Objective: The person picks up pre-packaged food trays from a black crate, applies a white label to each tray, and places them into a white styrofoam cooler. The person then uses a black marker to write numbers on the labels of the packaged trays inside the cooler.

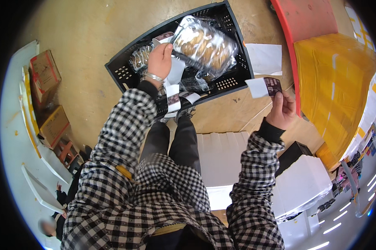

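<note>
My left hand (160, 62) grips one end of a clear plastic-wrapped tray of brown food pieces (203, 45), tilted above a black perforated plastic crate (125, 75). Between the fingers and thumb of my right hand (281, 109) is a paper label strip (263, 87), half white and half dark with printing. It is held out to the right of the crate, apart from the tray. Inside the crate lie other wrapped trays (141, 57), partly hidden by my left hand and the raised tray. Several similar label strips (173, 98) rest loosely in the crate and over its near side.
A white sheet (264, 59) lies on the floor by the crate. To the right are a red panel (288, 40) and a large yellow-taped box (331, 93). White foam boxes (222, 159) stand near my legs. Cardboard boxes (46, 75) and another person (61, 200) are at left.
</note>
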`<move>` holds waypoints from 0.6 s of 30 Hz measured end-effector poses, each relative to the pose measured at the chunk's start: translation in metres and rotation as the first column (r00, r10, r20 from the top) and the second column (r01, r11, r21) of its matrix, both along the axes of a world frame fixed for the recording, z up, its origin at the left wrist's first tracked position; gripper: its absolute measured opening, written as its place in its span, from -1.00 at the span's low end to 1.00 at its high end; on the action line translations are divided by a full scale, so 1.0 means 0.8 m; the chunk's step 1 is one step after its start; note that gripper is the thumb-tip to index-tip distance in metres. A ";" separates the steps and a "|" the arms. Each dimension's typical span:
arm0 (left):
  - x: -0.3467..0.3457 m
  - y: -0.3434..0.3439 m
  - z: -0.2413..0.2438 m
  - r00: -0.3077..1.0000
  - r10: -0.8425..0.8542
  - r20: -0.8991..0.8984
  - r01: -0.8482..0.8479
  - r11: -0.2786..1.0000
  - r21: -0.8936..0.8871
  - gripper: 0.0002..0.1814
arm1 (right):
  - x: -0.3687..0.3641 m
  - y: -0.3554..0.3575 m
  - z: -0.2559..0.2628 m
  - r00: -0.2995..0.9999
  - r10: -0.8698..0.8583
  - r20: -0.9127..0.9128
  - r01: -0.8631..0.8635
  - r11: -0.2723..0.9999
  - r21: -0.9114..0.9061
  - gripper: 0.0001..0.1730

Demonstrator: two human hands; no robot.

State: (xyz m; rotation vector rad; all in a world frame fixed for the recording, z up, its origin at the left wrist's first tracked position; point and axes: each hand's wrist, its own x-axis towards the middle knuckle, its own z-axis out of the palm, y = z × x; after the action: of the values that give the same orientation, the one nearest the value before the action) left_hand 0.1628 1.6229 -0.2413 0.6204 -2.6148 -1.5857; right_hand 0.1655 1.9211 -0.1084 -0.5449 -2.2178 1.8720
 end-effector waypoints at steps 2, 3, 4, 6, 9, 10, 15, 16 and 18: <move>0.004 -0.015 0.055 0.983 -0.181 -0.019 0.182 0.983 0.006 -0.75 | -0.005 -0.010 0.039 0.968 0.244 0.062 -0.243 0.970 -0.028 -0.83; 0.005 -0.015 0.076 0.969 -0.239 -0.057 0.242 0.968 0.060 -0.75 | -0.006 -0.016 0.058 0.926 0.368 0.087 -0.365 0.930 -0.049 -0.83; 0.006 -0.009 0.089 0.947 -0.313 -0.073 0.318 0.946 0.067 -0.76 | -0.005 -0.022 0.069 0.887 0.443 0.129 -0.427 0.894 -0.136 -0.82; 0.003 0.006 0.120 0.868 -0.494 -0.048 0.496 0.862 0.099 -0.76 | -0.002 -0.032 0.082 0.790 0.581 0.197 -0.563 0.814 -0.143 -0.78; 0.000 0.040 0.150 0.770 -0.636 -0.052 0.637 0.762 0.115 -0.75 | 0.013 -0.035 0.084 0.695 0.662 0.279 -0.598 0.748 -0.287 -0.77; 0.001 0.050 0.157 0.741 -0.666 -0.088 0.672 0.736 0.085 -0.76 | 0.021 -0.030 0.082 0.687 0.673 0.273 -0.603 0.738 -0.303 -0.78; 0.006 0.085 0.170 0.717 -0.696 -0.051 0.697 0.712 0.082 -0.75 | 0.069 -0.016 0.089 0.729 0.603 0.323 -0.539 0.797 -0.271 -0.76; 0.011 0.092 0.172 0.704 -0.707 -0.069 0.710 0.702 0.051 -0.75 | 0.081 -0.013 0.090 0.743 0.590 0.318 -0.531 0.807 -0.257 -0.76; 0.017 0.104 0.182 0.712 -0.701 -0.049 0.702 0.708 0.073 -0.71 | 0.100 -0.007 0.094 0.766 0.565 0.306 -0.505 0.824 -0.258 -0.76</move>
State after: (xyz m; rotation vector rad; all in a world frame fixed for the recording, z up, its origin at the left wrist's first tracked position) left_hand 0.1765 1.7064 -0.0956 -0.4947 -2.9578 -1.8279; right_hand 0.2454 1.9152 -0.0334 -0.3177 -2.7042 2.4188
